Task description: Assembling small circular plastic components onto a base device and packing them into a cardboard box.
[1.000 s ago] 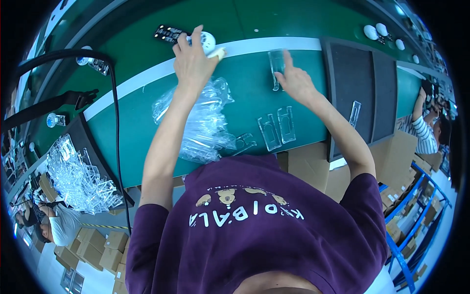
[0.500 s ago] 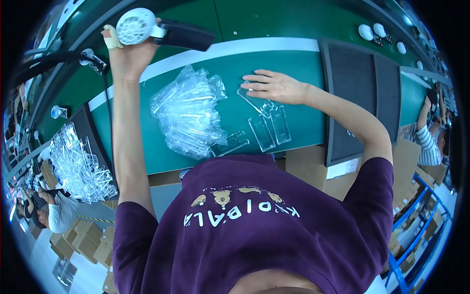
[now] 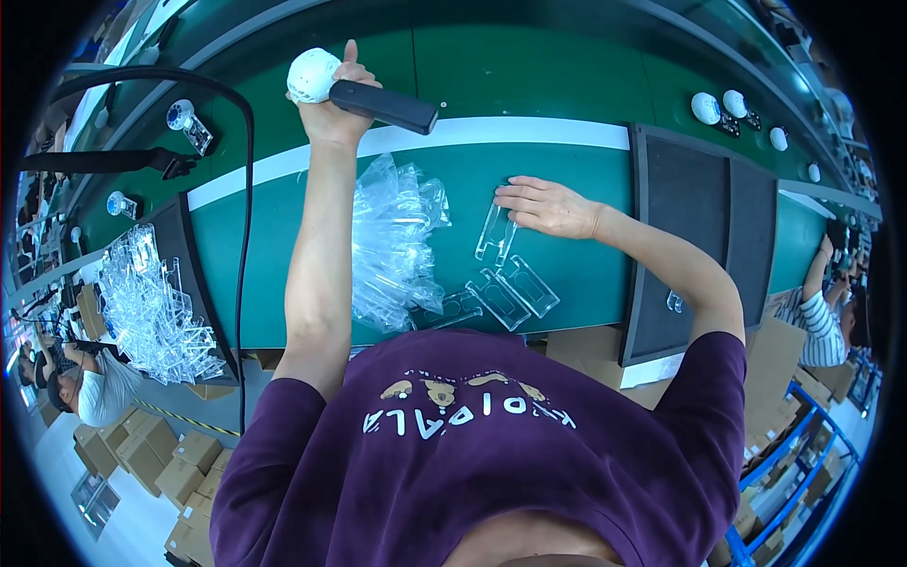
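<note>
Head view: we find the left hand [image 3: 331,115] clamped on a white-and-black device [image 3: 364,97] beyond the plastic-bag pile [image 3: 392,250], gripped mid-length, apparently for balance. Right of the pile, the right hand [image 3: 553,208] covers a clear frame's [image 3: 487,234] end; hidden fingertips mean we cannot tell its grip.

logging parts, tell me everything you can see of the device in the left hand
The device has a round white head with darker marks and a straight dark handle, both apparently hard plastic. The left hand holds it over the green surface beyond the white strip, the handle pointing right and toward the person. Nothing else visibly touches it.
</note>
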The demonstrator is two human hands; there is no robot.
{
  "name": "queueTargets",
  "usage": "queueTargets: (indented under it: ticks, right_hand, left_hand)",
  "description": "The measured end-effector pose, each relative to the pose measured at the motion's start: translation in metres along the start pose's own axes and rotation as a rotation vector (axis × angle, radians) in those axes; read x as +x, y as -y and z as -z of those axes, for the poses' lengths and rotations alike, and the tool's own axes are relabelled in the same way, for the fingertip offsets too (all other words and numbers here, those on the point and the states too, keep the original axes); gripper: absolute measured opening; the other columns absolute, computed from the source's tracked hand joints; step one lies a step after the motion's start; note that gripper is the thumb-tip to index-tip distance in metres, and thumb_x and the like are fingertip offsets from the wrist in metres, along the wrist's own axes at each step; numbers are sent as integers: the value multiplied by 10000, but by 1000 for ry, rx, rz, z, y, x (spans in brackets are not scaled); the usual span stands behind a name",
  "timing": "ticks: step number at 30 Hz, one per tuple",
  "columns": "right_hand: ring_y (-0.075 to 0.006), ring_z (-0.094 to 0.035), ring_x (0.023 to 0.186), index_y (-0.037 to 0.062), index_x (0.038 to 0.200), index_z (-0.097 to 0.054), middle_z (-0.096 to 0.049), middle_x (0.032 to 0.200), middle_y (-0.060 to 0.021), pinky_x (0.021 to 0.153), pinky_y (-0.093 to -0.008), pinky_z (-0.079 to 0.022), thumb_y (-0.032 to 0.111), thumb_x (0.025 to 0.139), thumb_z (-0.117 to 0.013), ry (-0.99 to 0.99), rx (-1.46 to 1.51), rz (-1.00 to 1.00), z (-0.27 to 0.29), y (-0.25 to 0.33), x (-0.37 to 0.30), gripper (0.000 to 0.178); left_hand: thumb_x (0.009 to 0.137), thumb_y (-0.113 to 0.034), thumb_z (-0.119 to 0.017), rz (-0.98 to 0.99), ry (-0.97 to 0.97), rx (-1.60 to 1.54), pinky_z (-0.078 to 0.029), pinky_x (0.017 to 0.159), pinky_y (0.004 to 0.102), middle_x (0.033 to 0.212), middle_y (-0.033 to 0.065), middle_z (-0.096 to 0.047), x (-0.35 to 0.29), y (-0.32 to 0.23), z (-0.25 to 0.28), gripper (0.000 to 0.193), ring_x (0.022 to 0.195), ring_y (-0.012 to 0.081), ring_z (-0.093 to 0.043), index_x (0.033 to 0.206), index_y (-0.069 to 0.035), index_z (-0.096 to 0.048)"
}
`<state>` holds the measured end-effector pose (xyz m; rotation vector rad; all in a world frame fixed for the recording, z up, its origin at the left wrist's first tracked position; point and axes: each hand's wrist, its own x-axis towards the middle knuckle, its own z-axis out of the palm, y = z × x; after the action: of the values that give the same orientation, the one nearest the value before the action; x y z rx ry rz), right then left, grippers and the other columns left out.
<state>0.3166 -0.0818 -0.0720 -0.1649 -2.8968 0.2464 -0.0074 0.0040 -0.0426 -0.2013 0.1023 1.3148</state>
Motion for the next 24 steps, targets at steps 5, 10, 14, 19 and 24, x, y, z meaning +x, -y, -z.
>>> queueTargets:
  ticks: [5, 10, 14, 19, 24]
  right_hand:
    - [-196, -527, 846, 53, 1013, -518, -531, 877, -72, 799, -323, -421, 100, 763, -594, -41, 104, -312, 14, 10, 5, 266]
    - [-126, -425, 693, 45, 1148, -485, -428, 745, -21, 671, -266, -378, 173, 796, -608, -512, 878, -1255, 72, 50, 69, 394]
    - [-111, -396, 691, 85, 1240, -471, -405, 775, -27, 656, -243, -372, 254, 809, -611, -463, 790, -1160, 89, 61, 124, 483]
    - [-186, -506, 735, 94, 1234, -493, -475, 857, -100, 720, -300, -436, 297, 803, -624, -476, 452, -1202, 78, 74, 162, 494]
    - [-258, -554, 801, 80, 1258, -463, -515, 940, -153, 757, -343, -455, 288, 810, -620, -446, -116, -997, 56, 77, 163, 518]
  left_hand:
    - [802, -547, -482, 283, 400, -48, -381, 596, 289, 644, 38, -507, -3, 3, 9, 705, 562, 123, -439, 1233, 8, -428]
    - [812, -583, -448, 353, 621, -38, -385, 754, 313, 582, 40, -506, -11, 18, 12, 726, 586, 130, -441, 1272, -22, -421]
    - [806, -675, -355, 310, 650, 119, -316, 936, 374, 544, 43, -510, -13, 36, 9, 784, 648, 154, -461, 1250, -38, -459]
    - [789, -736, -265, 220, 712, 204, -221, 1035, 436, 543, 48, -528, -16, 46, 6, 850, 682, 175, -454, 1229, -43, -485]
    - [781, -751, -235, 180, 792, 183, -201, 1045, 482, 530, 54, -531, -20, 45, 1, 869, 685, 182, -450, 1213, -46, -503]
